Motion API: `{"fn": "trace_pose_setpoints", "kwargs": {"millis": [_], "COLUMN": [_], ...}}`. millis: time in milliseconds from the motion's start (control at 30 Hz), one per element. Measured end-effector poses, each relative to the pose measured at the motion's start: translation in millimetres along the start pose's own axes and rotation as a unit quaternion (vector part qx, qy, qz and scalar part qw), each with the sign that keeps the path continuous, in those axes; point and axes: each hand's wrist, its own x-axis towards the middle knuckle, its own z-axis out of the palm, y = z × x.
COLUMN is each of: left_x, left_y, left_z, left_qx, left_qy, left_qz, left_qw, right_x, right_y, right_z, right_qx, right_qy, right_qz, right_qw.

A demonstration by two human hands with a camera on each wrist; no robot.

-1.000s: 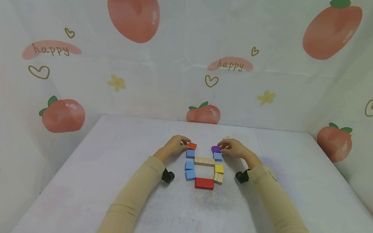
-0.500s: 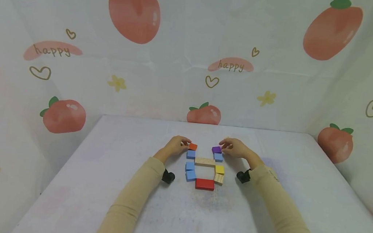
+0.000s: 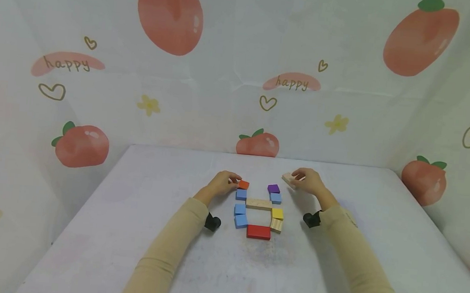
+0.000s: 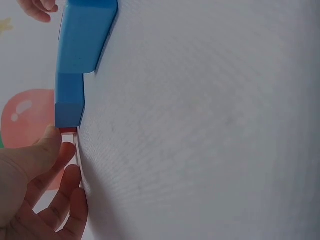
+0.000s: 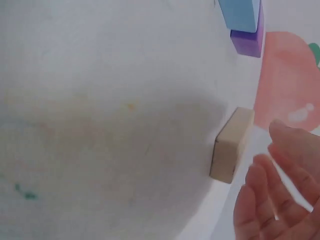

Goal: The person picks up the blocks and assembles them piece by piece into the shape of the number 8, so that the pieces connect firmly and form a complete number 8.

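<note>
My left hand (image 3: 222, 182) stays at the left end of an orange-red block (image 3: 243, 185), thumb and forefinger close to its edge. In the left wrist view my thumb tip (image 4: 51, 132) is by the block's thin visible strip, and the other fingers (image 4: 69, 185) are loosely bent. Contact is hard to tell. My right hand (image 3: 308, 181) is over the right end of a plain wooden block (image 3: 288, 178). The right wrist view shows this wooden block (image 5: 232, 145) beside the parted, relaxed fingers. A purple block (image 3: 273, 188) lies to the hand's left.
On the table (image 3: 127, 248), blue blocks (image 3: 240, 209), a long wooden block (image 3: 259, 204), a yellow block (image 3: 277, 213), a striped wooden block (image 3: 276, 225) and a red block (image 3: 258, 232) form an outline. A printed cloth (image 3: 214, 94) hangs behind.
My right hand has left the purple block and moved right and away from me to the wooden block, uncovering more of it. My left hand has stayed at the orange-red block.
</note>
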Motion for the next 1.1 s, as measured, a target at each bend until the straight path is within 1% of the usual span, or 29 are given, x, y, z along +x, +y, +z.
{"fn": "trace_pose_setpoints", "kwargs": {"millis": [67, 167, 300, 567, 667, 867, 1100], "left_x": [-0.4, -0.2, 0.7, 0.6, 0.1, -0.6, -0.7], "left_y": [0.3, -0.1, -0.9, -0.8, -0.4, 0.2, -0.4], "left_z": [-0.1, 0.5, 1.1, 0.6, 0.1, -0.3, -0.1], "left_qx": [0.001, 0.003, 0.003, 0.0, 0.002, 0.005, 0.007], "left_qy": [0.0, 0.002, 0.004, 0.001, 0.003, 0.004, 0.005], "left_qz": [0.001, 0.003, 0.007, 0.006, 0.01, 0.012, 0.011], "left_qw": [1.0, 1.0, 1.0, 1.0, 0.9999, 0.9999, 0.9999], "right_x": [0.0, 0.5, 1.0, 2.5, 3.7, 5.2, 2.5], "right_y": [1, 3, 4, 7, 9, 12, 7], "right_z": [0, 0, 0, 5, 6, 9, 8], "right_qx": [0.002, 0.007, 0.011, 0.024, 0.025, 0.017, 0.019], "right_qy": [0.007, 0.006, 0.005, -0.001, 0.001, 0.013, 0.019], "right_qz": [0.019, 0.045, 0.065, 0.098, 0.102, 0.092, 0.101], "right_qw": [0.9998, 0.999, 0.9978, 0.9949, 0.9944, 0.9955, 0.9945]}}
